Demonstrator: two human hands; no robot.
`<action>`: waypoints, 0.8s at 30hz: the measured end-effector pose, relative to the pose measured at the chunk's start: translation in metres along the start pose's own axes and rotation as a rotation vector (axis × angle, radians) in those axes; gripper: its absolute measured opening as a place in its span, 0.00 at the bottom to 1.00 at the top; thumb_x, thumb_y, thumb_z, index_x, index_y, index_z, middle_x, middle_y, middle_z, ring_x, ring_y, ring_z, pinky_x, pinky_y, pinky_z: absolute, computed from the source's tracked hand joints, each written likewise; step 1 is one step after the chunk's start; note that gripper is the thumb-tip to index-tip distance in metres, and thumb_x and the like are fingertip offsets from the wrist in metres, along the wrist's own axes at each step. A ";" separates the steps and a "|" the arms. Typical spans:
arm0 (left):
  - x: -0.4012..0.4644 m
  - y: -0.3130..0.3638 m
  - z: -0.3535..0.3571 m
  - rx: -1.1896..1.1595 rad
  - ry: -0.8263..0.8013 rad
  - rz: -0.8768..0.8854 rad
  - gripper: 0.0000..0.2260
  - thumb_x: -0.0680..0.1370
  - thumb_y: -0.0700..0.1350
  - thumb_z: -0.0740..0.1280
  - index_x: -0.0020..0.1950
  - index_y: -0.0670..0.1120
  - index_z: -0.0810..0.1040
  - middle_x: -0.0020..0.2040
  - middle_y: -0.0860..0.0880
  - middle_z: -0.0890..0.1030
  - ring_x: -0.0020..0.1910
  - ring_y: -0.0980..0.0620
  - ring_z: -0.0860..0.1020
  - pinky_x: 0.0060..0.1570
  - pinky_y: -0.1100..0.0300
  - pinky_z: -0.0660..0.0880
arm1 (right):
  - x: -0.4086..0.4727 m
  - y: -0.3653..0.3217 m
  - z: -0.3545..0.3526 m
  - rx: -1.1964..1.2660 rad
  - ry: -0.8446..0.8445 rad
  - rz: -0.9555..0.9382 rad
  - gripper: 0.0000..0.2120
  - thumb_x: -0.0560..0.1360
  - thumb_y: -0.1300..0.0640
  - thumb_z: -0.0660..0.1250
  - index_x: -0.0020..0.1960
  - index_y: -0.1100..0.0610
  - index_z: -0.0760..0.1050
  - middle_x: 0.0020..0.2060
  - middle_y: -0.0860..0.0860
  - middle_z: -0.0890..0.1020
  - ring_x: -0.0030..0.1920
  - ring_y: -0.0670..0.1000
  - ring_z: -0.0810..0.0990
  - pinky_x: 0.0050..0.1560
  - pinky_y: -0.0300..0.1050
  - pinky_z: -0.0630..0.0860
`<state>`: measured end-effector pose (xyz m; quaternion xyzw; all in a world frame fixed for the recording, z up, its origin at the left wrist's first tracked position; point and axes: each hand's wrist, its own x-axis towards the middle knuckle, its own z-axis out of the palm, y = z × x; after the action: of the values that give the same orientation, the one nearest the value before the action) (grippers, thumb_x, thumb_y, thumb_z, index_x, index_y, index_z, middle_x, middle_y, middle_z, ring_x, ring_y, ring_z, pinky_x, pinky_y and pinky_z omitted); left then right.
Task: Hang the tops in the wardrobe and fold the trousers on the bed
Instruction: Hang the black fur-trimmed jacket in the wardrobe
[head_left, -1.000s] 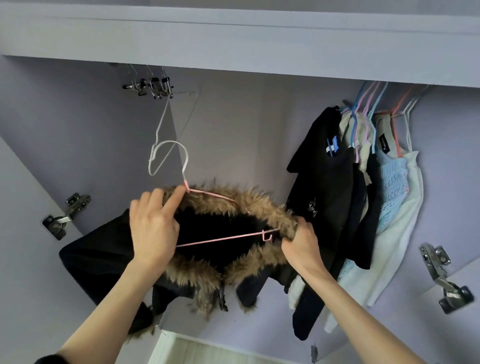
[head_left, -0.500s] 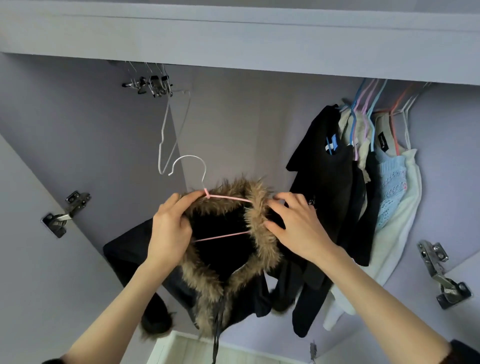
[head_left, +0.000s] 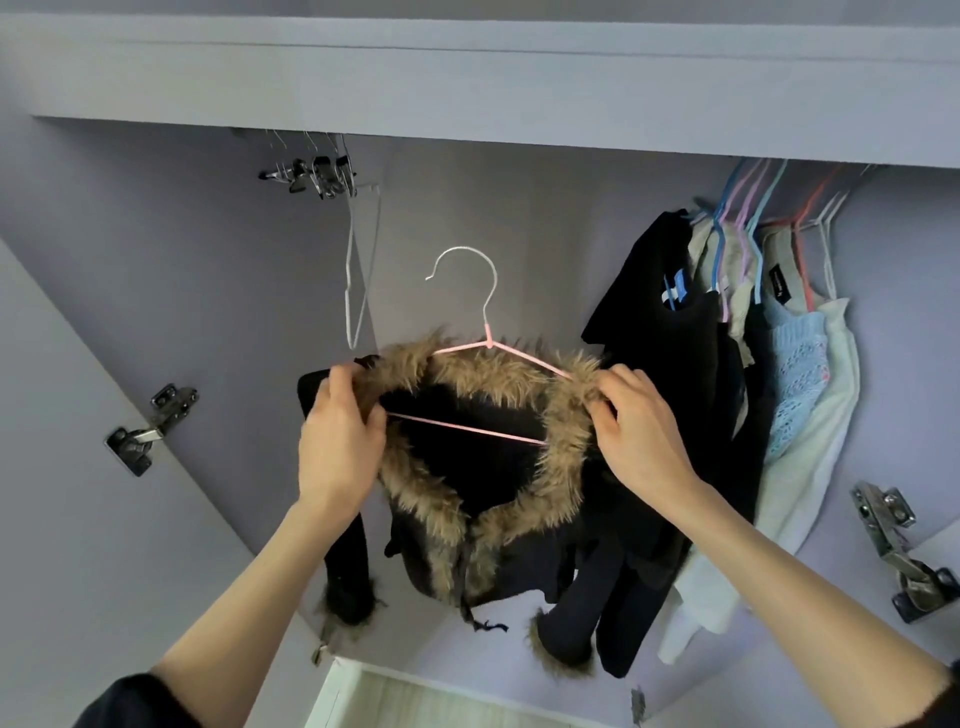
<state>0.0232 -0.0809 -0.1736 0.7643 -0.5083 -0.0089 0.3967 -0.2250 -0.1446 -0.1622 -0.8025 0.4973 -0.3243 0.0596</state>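
A black jacket (head_left: 467, 467) with a brown fur collar sits on a pink wire hanger (head_left: 488, 345) whose pale hook points up, free of the rail. I hold it up inside the open wardrobe. My left hand (head_left: 340, 441) grips the jacket's left shoulder and collar over the hanger end. My right hand (head_left: 636, 431) pinches the fur collar at the right shoulder. The fur-cuffed sleeves hang down below.
Several tops (head_left: 727, 374) on coloured hangers crowd the rail at the right. An empty white wire hanger (head_left: 358, 270) and clip hangers (head_left: 317, 174) hang at the upper left. Door hinges (head_left: 150, 428) stick out on both sides. The wardrobe's top panel (head_left: 467, 88) runs overhead.
Both hands moved apart to the jacket's shoulders, spreading the collar over the hanger. The hanger turned upright and now faces me, and the sleeves dropped straight down.
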 end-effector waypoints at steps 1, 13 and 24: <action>0.004 0.001 -0.002 -0.043 0.006 -0.024 0.14 0.77 0.38 0.64 0.62 0.39 0.70 0.54 0.38 0.78 0.52 0.38 0.75 0.44 0.57 0.67 | -0.002 0.001 -0.001 -0.011 -0.009 -0.007 0.07 0.77 0.65 0.61 0.50 0.65 0.77 0.44 0.54 0.76 0.47 0.51 0.70 0.45 0.45 0.68; 0.021 0.026 -0.020 0.169 -0.015 0.504 0.13 0.76 0.40 0.68 0.60 0.40 0.78 0.53 0.42 0.78 0.51 0.38 0.74 0.49 0.47 0.70 | 0.003 -0.001 -0.011 0.115 0.075 -0.042 0.04 0.75 0.69 0.63 0.43 0.67 0.77 0.38 0.46 0.70 0.41 0.50 0.68 0.41 0.35 0.61; 0.025 0.004 -0.013 0.168 -0.028 0.469 0.19 0.68 0.23 0.63 0.53 0.37 0.82 0.45 0.38 0.80 0.42 0.35 0.78 0.37 0.45 0.76 | 0.019 0.008 -0.035 0.083 0.074 -0.031 0.10 0.76 0.63 0.65 0.37 0.67 0.76 0.32 0.56 0.76 0.39 0.54 0.72 0.42 0.54 0.73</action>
<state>0.0377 -0.0932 -0.1521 0.6557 -0.6761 0.1151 0.3157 -0.2454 -0.1570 -0.1296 -0.7943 0.4729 -0.3749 0.0696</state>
